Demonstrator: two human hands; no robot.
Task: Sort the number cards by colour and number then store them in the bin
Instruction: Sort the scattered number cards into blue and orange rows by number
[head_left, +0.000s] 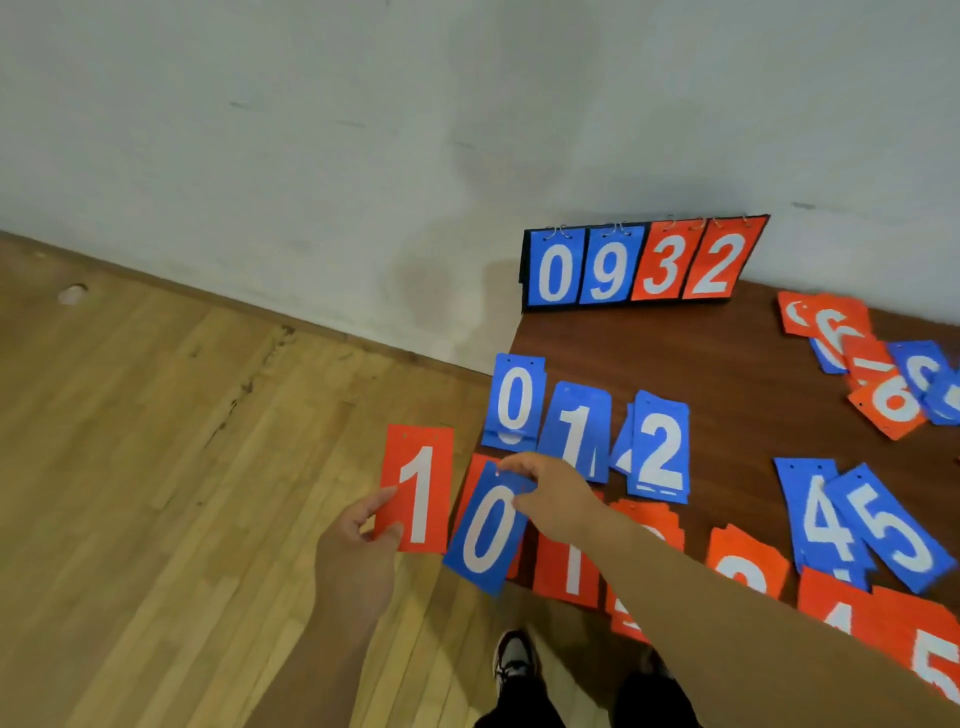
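Note:
My left hand (358, 545) pinches a red 1 card (418, 493) by its lower left corner, held over the floor beside the table. My right hand (550, 491) pinches a blue 0 card (485, 535) at its top edge, tilted over the table's left front corner. On the brown table (727, 374) lie blue piles showing 0 (514, 402), 1 (576, 431), 2 (660, 449), 4 (815, 514) and 5 (891, 525). Red piles run along the front edge, among them a red 1 (569, 571) partly hidden by my right arm. No bin is in view.
A flip scoreboard (641, 265) reading 0 9 3 2 stands at the table's back against the white wall. A loose heap of mixed red and blue cards (878, 364) lies at the far right. Wooden floor (156, 441) spreads to the left. My shoe (514, 657) shows below.

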